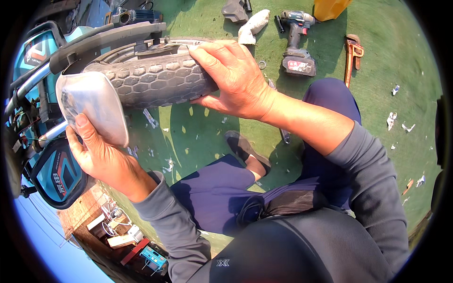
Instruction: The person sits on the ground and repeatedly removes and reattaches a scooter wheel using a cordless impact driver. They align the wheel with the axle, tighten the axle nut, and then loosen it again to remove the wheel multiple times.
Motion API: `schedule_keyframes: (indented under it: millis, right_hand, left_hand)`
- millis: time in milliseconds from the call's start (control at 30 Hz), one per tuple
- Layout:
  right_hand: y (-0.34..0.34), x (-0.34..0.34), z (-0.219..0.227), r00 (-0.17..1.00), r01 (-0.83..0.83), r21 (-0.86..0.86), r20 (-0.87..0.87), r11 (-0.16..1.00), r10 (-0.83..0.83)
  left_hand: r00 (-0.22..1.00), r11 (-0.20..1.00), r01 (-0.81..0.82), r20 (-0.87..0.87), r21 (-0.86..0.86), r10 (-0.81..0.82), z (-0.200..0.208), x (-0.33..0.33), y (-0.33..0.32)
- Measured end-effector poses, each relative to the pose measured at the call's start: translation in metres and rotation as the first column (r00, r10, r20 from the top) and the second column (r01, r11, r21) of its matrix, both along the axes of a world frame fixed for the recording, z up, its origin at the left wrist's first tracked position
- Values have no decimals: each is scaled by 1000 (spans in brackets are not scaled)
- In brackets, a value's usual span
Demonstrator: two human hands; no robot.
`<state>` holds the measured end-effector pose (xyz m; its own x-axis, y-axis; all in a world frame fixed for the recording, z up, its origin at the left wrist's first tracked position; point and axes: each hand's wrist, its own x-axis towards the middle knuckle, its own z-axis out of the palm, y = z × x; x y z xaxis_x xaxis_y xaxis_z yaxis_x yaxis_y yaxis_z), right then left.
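A black knobby tyre [163,82] on a wheel lies across the upper left of the head view. My right hand [240,82] grips its right end, thumb on the near side and fingers over the top. At the tyre's left end sits a pale, shiny mudguard flap [94,101]. My left hand [108,162] pinches the flap's lower left edge, with some fingers hidden behind it. The flap joins a dark curved mudguard [104,45] running above the wheel. Part of the rim is hidden by my right hand.
Right of the wheel, a cordless impact wrench [296,42], a pipe wrench [353,59] and a white glove [255,27] lie on green flooring. A metal ring [262,65] and paper scraps are scattered about. Teal vehicle panels [54,172] stand at left. A yellow container [330,8] is at the top.
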<state>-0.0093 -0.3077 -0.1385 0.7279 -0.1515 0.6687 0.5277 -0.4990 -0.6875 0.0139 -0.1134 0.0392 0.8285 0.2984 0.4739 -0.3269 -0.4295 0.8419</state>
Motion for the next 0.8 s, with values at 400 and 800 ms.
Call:
schedule_keyframes:
  millis: [400, 800]
  right_hand:
    - [-2, 0, -5, 1000, 14, -7, 18, 1000, -14]
    - [-4, 2, 5, 998, 40, 0, 52, 999, -40]
  left_hand:
    - [975, 969, 203, 58, 141, -213, -15, -15, 39]
    - [956, 922, 240, 93, 305, -279, -24, -19, 40]
